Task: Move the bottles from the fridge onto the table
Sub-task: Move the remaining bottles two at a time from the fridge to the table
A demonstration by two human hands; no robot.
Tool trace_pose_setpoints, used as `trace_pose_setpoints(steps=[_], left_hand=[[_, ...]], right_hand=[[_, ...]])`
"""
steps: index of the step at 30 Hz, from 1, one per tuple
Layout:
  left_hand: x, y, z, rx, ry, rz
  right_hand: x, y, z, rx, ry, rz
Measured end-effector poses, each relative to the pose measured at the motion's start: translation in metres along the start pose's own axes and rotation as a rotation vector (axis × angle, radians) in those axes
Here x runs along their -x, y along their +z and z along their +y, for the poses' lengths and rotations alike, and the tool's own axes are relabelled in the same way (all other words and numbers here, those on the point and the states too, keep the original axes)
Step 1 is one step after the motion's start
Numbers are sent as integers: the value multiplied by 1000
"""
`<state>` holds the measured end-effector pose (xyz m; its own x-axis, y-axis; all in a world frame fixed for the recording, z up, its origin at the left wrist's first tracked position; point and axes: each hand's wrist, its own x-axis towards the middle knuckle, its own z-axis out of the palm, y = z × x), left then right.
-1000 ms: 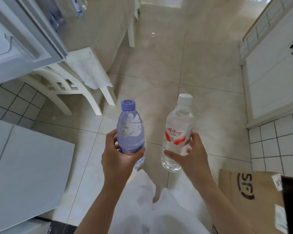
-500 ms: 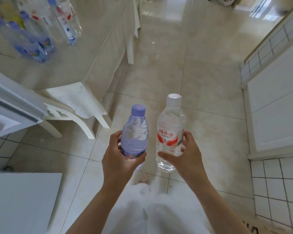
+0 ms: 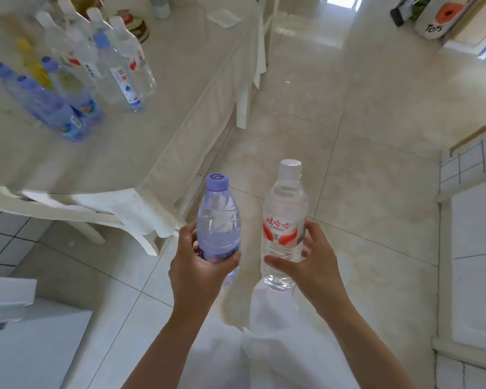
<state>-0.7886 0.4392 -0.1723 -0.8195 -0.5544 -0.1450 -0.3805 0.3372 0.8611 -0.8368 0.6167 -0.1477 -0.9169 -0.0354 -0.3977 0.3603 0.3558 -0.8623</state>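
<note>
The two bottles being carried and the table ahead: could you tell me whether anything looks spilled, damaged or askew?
Nothing stands out. The purple-capped bottle in the left hand and the white-capped bottle in the right hand are upright and capped. The bottles on the table stand grouped, with no visible spill.

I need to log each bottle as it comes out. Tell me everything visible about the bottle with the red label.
The red-label bottle is clear plastic with a white screw cap, sealed, and looks filled with clear liquid. Its white and red label carries red characters. It is held nearly upright above the tiled floor, to the right of the purple-capped bottle and apart from it. The right hand grips its lower half, thumb across the front, fingers behind. It has not reached the table yet.
</note>
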Motion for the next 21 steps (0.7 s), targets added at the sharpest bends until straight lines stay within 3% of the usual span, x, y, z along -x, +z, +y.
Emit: trace_pose_setpoints(steps=[10,21], left_hand=[[-117,58,70,89,-212,263],[-211,35,63,118,-390,531]], right_hand=[[-187,-25,-95,189,-174,-232],[-310,72,-158,222,-279,-487]])
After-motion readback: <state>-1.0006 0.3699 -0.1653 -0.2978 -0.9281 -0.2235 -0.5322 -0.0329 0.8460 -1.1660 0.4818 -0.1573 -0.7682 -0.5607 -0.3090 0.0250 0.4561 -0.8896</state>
